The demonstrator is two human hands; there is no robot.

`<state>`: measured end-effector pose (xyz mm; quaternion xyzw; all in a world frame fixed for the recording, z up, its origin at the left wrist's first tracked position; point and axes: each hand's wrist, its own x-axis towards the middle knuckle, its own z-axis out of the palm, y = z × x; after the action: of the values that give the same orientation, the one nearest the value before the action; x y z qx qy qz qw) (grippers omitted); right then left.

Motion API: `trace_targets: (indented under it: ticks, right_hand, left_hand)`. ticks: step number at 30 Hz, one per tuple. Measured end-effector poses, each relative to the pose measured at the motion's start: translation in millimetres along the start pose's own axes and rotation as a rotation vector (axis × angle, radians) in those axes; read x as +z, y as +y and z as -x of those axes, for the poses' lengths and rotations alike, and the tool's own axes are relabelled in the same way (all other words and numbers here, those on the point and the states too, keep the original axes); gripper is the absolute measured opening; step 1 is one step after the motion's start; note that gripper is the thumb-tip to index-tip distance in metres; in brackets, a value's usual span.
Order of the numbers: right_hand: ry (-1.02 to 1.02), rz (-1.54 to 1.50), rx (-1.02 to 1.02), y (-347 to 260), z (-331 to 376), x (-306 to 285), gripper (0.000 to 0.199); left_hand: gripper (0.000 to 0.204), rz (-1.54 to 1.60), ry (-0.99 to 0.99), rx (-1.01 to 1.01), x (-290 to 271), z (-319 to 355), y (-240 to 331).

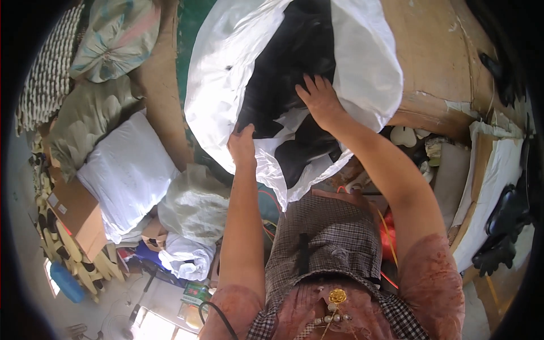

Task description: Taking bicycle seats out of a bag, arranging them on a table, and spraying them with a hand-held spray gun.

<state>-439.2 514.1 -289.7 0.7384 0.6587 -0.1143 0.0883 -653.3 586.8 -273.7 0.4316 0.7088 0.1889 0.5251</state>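
Observation:
In front of me a large white woven sack (218, 85) stands with its mouth wide apart. Dark black material (289, 56) fills it, too dim and blurred for me to tell its kind. My left hand (242, 146) is closed on the sack's rim at the near left. Inside the mouth, my right hand (324, 105) reaches over the black material with its fingers spread, holding nothing. Whether those fingertips touch it I cannot tell. A loose flap of the sack (277, 170) hangs at the near side, close to my checked apron (326, 238).
Cardboard (430, 51) lies at the far right, with black gloves (504, 221) hanging at the right edge. To the left are a white stuffed sack (130, 170), a translucent bag (195, 201), a brown carton (73, 212) and more tied sacks (116, 37).

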Motion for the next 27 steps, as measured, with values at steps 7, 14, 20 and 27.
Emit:
trace_targets:
  ticks: [7, 14, 20, 27]
  right_hand:
    - [-0.103, 0.079, -0.258, 9, -61, -9, 0.071]
    - [-0.649, -0.052, -0.361, 22, -98, -27, 0.077]
    - [-0.45, -0.052, -0.455, 15, -85, -23, 0.033]
    - [0.112, -0.437, -0.367, 4, -46, -89, 0.028]
  left_hand:
    - [0.067, -0.719, -0.666, 0.275, 36, 28, -66]
    - [0.092, -0.921, -0.678, 0.543, 73, 68, -94]
    - [0.09, -0.745, -0.603, 0.695, 109, 49, -99]
    - [0.086, -0.674, -0.699, 0.823, 139, 41, -91]
